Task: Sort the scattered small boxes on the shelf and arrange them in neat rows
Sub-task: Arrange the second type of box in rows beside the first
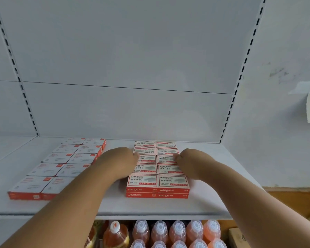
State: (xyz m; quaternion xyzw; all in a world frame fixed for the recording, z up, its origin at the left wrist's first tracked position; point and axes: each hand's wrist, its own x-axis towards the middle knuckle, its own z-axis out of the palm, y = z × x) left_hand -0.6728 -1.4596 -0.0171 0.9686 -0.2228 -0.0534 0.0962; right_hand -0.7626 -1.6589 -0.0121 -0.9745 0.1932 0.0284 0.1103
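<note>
1. White-topped boxes [61, 165] sit far left on the shelf [213, 176], two neat columns.
2. My left hand [120, 158] presses the left side of the red staple boxes [157, 169]; fingers curled, grip unclear.
3. My right hand [190, 158] touches the right side; cannot tell grip. Best squeeze evenly, keep both layers flush.

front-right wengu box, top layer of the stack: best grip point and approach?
On the red-and-cream cardboard wengu box at the front right, top layer, grip the red front face and the free right side, coming from the front-right corner. Its left and rear sides butt against neighbouring boxes, so only those two faces and the flat top are exposed. It probably has to slide forward before a full pinch.
</note>
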